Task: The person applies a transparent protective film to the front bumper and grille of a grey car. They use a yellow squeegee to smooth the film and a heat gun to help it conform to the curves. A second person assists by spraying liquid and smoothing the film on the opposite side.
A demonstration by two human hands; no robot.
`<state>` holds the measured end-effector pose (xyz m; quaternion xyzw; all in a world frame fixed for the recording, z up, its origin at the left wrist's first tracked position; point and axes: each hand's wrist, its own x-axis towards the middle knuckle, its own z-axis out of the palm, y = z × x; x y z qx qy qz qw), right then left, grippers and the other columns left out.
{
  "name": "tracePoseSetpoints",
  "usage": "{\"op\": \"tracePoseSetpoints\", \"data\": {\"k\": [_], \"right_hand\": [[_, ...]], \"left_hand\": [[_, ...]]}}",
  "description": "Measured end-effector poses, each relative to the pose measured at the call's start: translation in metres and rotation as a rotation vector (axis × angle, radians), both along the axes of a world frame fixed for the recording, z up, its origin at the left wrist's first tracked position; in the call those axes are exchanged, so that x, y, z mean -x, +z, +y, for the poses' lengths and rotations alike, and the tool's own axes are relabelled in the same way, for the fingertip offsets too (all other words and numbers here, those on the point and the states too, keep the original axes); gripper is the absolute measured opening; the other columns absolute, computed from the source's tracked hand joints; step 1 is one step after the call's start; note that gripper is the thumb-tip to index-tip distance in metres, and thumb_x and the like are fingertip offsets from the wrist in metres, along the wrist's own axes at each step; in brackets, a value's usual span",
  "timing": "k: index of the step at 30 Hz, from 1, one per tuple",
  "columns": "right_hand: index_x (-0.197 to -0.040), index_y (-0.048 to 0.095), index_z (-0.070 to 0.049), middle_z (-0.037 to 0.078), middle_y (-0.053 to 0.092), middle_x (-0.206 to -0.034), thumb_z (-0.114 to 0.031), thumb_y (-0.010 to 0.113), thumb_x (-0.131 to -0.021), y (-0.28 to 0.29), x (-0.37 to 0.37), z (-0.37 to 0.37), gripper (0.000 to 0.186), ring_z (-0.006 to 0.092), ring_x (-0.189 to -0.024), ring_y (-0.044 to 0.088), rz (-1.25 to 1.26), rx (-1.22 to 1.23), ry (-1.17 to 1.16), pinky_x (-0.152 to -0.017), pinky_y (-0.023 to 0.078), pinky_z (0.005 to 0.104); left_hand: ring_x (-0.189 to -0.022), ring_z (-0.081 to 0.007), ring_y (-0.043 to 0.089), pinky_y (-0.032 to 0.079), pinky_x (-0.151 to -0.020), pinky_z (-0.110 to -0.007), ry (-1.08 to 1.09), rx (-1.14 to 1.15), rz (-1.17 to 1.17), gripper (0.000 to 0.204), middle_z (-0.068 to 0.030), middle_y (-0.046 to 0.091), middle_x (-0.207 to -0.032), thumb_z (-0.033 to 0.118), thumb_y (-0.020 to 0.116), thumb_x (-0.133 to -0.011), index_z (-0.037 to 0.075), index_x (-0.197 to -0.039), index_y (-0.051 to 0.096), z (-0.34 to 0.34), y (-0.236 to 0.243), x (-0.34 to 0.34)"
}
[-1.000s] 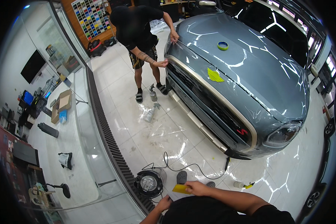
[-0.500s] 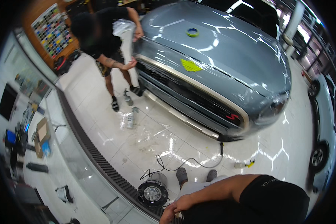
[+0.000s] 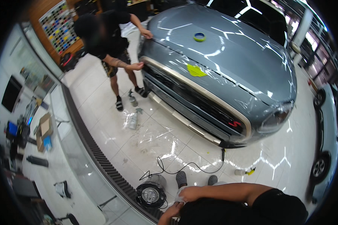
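My right hand (image 3: 190,194) reaches in from the right, its fingers curled beside a patch of pale grey material. I cannot tell if that is a cloth or my own trouser leg. Just below it, close to the lower edge, is my left hand (image 3: 171,212), fingers bent inward. What either hand holds is hidden. Next to them on the floor stands a round metal pressure tank (image 3: 151,194) with a black rim and a hose (image 3: 191,163). Ahead is a grey-blue car (image 3: 233,48), a lime-green squeegee or card (image 3: 196,70) lying on its front and a tape roll (image 3: 199,36) on its hood.
At the car's left corner a co-worker (image 3: 105,35) in black leans in, both hands at its edge. Spray bottles (image 3: 133,120) stand on the floor, and a yellow-topped bottle (image 3: 245,171) lies right. A dark floor grate (image 3: 97,155) and white table (image 3: 75,183) are left; another car (image 3: 328,131) is right.
My right hand has risen and moved a little right, away from my left hand. The co-worker's hands have shifted slightly along the car's edge. The view has tilted a little.
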<state>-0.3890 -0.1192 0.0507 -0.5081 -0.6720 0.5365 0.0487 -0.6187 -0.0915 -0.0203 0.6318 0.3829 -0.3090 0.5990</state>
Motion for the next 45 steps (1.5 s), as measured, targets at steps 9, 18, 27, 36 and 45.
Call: {"op": "tracePoseSetpoints", "data": {"k": [9,18,27,36,45], "right_hand": [[-0.112,0.061,-0.004,0.021,0.062,-0.105,-0.023,0.052,-0.084,0.016,-0.187,-0.09,0.035,0.036,-0.101,0.058,-0.395,-0.067,-0.741,-0.089,0.045,0.0438],[-0.11,0.059,-0.002,0.021,0.063,-0.099,-0.022,0.051,-0.085,0.008,-0.217,-0.166,0.032,0.0382,-0.097,0.058,-0.37,-0.064,-0.943,-0.088,0.045,0.0447],[-0.096,0.063,-0.005,0.019,0.064,-0.091,-0.024,0.05,-0.083,-0.107,-0.256,-0.319,0.027,0.0379,-0.087,0.061,-0.411,0.19,-0.859,-0.081,0.048,0.0456],[-0.09,0.063,-0.001,0.02,0.064,-0.096,-0.021,0.048,-0.081,-0.125,-0.279,-0.43,0.027,0.0367,-0.093,0.061,-0.38,0.258,-0.989,-0.084,0.047,0.0439],[-0.097,0.064,-0.001,0.021,0.064,-0.1,-0.023,0.049,-0.08,-0.112,-0.234,-0.444,0.031,0.0374,-0.098,0.059,-0.361,0.312,-1.237,-0.088,0.046,0.0433]], "left_hand": [[-0.115,-0.0298,0.048,0.037,-0.099,-0.035,-0.21,0.169,-0.222,0.053,-0.0193,0.046,-0.128,0.038,0.038,-0.095,0.003,-0.135,0.035,0.013,-0.007,0.003],[-0.123,-0.0333,0.041,0.037,-0.1,-0.037,-0.431,0.007,-0.055,0.06,-0.0235,0.038,-0.136,0.032,0.046,-0.087,0.004,-0.139,0.033,0.025,0.007,-0.001],[-0.079,-0.0133,0.058,0.046,-0.068,-0.026,0.606,-0.23,-0.056,0.027,-0.0062,0.065,-0.091,0.014,0.064,-0.082,-0.004,-0.101,0.063,-0.085,0.057,-0.069],[-0.088,-0.0173,0.062,0.046,-0.078,-0.025,0.383,-0.165,-0.199,0.037,-0.0094,0.065,-0.101,0.013,0.062,-0.085,-0.003,-0.118,0.057,-0.147,0.044,-0.047],[-0.062,-0.0104,0.054,0.043,-0.054,-0.027,0.772,-0.047,-0.13,0.026,0.003,0.059,-0.075,0.021,0.055,-0.09,-0.001,-0.102,0.061,-0.144,0.049,-0.092]]}}
